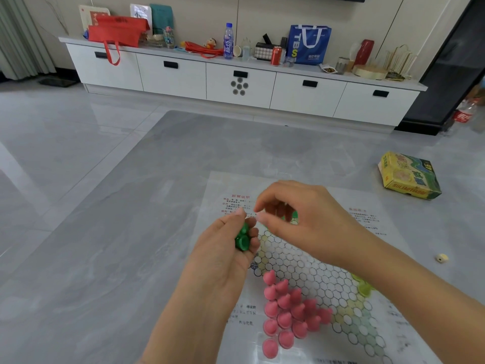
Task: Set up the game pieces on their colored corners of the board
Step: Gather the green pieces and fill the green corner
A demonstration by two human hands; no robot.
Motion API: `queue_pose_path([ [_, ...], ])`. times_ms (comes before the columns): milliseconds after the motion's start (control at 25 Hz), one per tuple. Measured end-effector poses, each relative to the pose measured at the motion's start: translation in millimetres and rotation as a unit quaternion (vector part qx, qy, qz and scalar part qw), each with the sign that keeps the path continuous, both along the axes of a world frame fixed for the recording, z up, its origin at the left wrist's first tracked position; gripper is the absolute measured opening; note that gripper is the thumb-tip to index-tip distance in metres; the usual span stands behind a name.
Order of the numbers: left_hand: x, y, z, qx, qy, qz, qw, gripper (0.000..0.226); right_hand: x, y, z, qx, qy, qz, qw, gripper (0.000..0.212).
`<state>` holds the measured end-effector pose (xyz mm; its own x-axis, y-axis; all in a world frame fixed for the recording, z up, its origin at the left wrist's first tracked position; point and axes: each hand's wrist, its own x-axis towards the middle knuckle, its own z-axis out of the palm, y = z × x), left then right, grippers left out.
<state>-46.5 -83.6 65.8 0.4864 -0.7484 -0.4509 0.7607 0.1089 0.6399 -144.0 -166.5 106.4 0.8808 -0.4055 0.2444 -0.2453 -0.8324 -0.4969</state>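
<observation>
A paper game board [312,274] with a hexagon grid lies on the grey table. Several pink cone pieces [288,311] stand packed on its near corner. A few yellow-green pieces [363,285] sit at the right corner. My left hand [225,256] hovers over the board's left edge and holds a few green pieces [242,239] in its curled fingers. My right hand [296,219] hangs above the far corner, fingers curled with thumb and forefinger close together just beside the left hand. A bit of green [294,215] shows under the right fingers; whether they hold it is hidden.
A yellow and green game box [409,176] lies on the table at the right. A small pale die [442,258] rests near the right edge. Beyond the table stand a white cabinet [236,80] with bags, bottles and cans on top, and a red-labelled bottle [465,114] on the floor.
</observation>
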Motion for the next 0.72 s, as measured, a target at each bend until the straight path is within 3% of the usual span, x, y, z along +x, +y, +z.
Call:
queue_pose_path([
  [120, -1.4, -0.9, -0.2, -0.025, -0.029, -0.009, 0.999, 0.021, 5.1, 5.2, -4.5, 0.001, 0.010, 0.021, 1.000, 0.010],
  [280, -1.7, 0.0, 0.6, -0.037, -0.003, 0.003, 0.999, 0.026, 10.4, 7.2, -10.3, 0.001, 0.022, 0.001, 1.000, 0.012],
  [520, -2.4, 0.6, 2.2, 0.006, -0.008, 0.009, 1.000, 0.021, 3.1, -0.8, -2.4, 0.114, 0.049, -0.006, 0.992, 0.016],
  [720, -5.1, -0.3, 3.0, 0.040, -0.027, -0.001, 0.999, 0.018, 6.3, 1.1, -0.8, 0.073, 0.021, -0.023, 0.997, 0.012],
])
